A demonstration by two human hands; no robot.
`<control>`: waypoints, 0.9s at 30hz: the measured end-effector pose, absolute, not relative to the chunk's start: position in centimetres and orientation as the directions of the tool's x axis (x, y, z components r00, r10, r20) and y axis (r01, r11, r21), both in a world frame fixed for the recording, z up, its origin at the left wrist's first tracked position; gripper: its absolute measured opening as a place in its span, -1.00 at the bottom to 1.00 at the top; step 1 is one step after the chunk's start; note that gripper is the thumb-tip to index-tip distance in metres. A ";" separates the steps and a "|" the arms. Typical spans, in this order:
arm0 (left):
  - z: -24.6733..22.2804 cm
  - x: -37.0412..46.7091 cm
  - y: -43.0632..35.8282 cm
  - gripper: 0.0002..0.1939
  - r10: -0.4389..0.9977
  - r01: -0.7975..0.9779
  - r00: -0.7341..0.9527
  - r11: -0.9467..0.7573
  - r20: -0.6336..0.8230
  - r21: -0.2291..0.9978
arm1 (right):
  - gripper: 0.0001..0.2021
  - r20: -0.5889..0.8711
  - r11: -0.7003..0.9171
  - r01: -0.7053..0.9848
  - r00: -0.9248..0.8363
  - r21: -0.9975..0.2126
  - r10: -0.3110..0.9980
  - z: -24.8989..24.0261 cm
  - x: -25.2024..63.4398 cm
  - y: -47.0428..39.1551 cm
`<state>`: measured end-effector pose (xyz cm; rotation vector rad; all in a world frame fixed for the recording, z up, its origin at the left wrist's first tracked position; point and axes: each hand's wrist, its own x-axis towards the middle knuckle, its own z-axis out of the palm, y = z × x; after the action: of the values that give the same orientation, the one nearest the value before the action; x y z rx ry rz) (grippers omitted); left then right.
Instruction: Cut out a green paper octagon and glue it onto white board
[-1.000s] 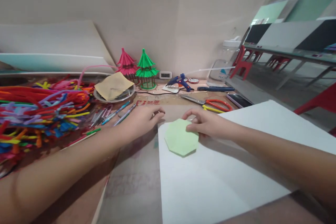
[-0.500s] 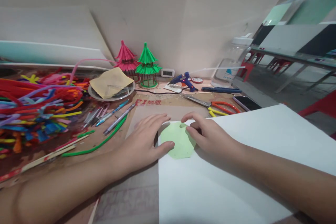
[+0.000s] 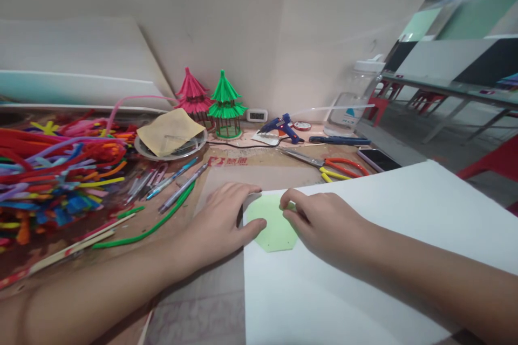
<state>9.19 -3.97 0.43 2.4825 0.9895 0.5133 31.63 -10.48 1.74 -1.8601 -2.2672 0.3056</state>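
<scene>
A light green octagon-like piece of paper [image 3: 269, 223] lies flat at the upper left corner of a large white sheet [image 3: 343, 280]. Small dark dots show near its lower edge. My left hand [image 3: 226, 215] rests beside it with fingers spread, the thumb tip on the green paper's left part and the index fingertip by its top edge. Over the right part of the green paper, my right hand [image 3: 318, 215] has thumb and index finger pinched together. What lies between those fingertips, if anything, is too small to make out.
Colourful pipe cleaners [image 3: 60, 172] heap at the left, near pens [image 3: 182, 188] and a bowl [image 3: 170, 156]. Behind stand pink [image 3: 192, 94] and green [image 3: 224, 102] pavilion models, a glue gun [image 3: 281, 128] and a bottle [image 3: 352, 105]. Scissors [image 3: 324, 161] and a phone [image 3: 378, 160] lie beyond the sheet.
My right thumb and index finger have come together and lowered toward the green paper's right part. My left hand keeps its place on the paper. The view has tilted slightly upward.
</scene>
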 end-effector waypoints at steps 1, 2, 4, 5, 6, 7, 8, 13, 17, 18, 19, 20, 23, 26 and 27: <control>0.4 9.2 -4.0 -0.52 0.713 0.559 0.679 -0.658 0.178 0.504 | -0.85 0.032 0.207 0.944 -0.206 -0.256 0.978 1.7 31.7 -10.5; 0.4 9.1 -3.9 -0.51 0.713 0.560 0.679 -0.657 0.174 0.504 | -0.84 0.045 0.225 0.946 -0.221 -0.235 0.974 1.7 31.8 -10.5; 0.3 9.1 -3.9 -0.49 0.709 0.558 0.684 -0.660 0.172 0.503 | -0.83 0.063 0.248 0.946 -0.240 -0.207 0.969 1.5 31.9 -10.5; 0.3 9.1 -3.8 -0.49 0.702 0.553 0.690 -0.667 0.175 0.499 | -0.83 0.069 0.252 0.946 -0.242 -0.205 0.968 1.4 32.0 -10.4; 0.3 9.0 -3.8 -0.49 0.692 0.546 0.699 -0.678 0.178 0.492 | -0.84 0.073 0.248 0.946 -0.238 -0.210 0.969 1.4 32.1 -10.3; 0.3 9.0 -3.8 -0.50 0.681 0.540 0.709 -0.690 0.180 0.482 | -0.84 0.076 0.240 0.945 -0.229 -0.221 0.970 1.3 32.2 -10.2; 0.3 9.1 -3.8 -0.50 0.671 0.536 0.720 -0.700 0.178 0.472 | -0.84 0.076 0.232 0.944 -0.220 -0.234 0.973 1.3 32.3 -10.0; 0.9 9.3 -4.0 -0.40 0.674 0.572 0.733 -0.682 0.091 0.456 | -0.82 0.086 0.242 0.933 -0.227 -0.265 0.970 1.2 32.5 -9.6; 1.2 9.6 -3.9 -0.38 0.683 0.589 0.729 -0.663 0.050 0.462 | -0.81 0.076 0.254 0.927 -0.242 -0.278 0.967 1.2 32.4 -9.5; 1.2 9.7 -3.9 -0.39 0.683 0.588 0.729 -0.662 0.049 0.465 | -0.81 0.075 0.253 0.926 -0.242 -0.281 0.967 1.2 32.4 -9.4; 1.2 9.8 -3.8 -0.40 0.681 0.585 0.731 -0.664 0.052 0.466 | -0.80 0.076 0.253 0.924 -0.241 -0.286 0.967 1.2 32.4 -9.4; 1.1 9.9 -3.8 -0.40 0.680 0.584 0.731 -0.666 0.056 0.465 | -0.80 0.079 0.255 0.922 -0.243 -0.292 0.967 1.1 32.3 -9.3; 1.1 10.1 -3.9 -0.36 0.694 0.605 0.718 -0.662 0.055 0.443 | -0.82 0.089 0.261 0.915 -0.246 -0.308 0.965 1.1 32.2 -9.4; 1.2 10.1 -4.0 -0.35 0.703 0.623 0.709 -0.655 0.043 0.428 | -0.79 0.109 0.262 0.907 -0.239 -0.329 0.965 1.3 32.3 -9.4; 1.2 10.2 -4.1 -0.37 0.698 0.616 0.714 -0.661 0.049 0.428 | -0.77 0.112 0.252 0.904 -0.226 -0.346 0.968 1.5 32.5 -9.3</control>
<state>10.17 -4.06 1.18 2.5381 1.0176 0.2948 32.49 -9.30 1.55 -1.7291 -2.2260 0.2979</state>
